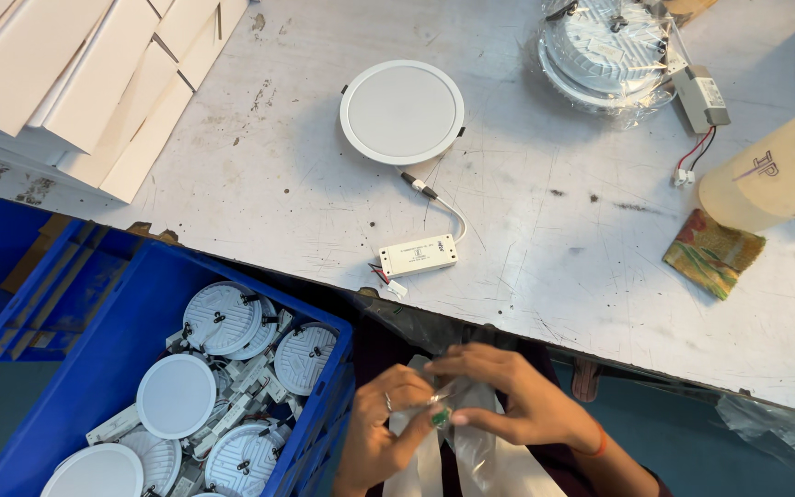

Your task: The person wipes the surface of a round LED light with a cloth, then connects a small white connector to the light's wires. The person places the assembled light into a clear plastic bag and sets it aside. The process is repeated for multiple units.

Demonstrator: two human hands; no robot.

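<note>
Apparently both hands — left (381,433), right (512,396) — pinch a clear plastic bag (471,451).

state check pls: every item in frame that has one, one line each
round panel light: face up on table, wired to its driver
driver box: flat on table, plugged into light
bagged lights: stacked, wrapped in clear plastic
blue crate: open, holds a pile of lights
left hand: pinching a clear bag
right hand: gripping clear bag
bottle: lying tilted
</note>
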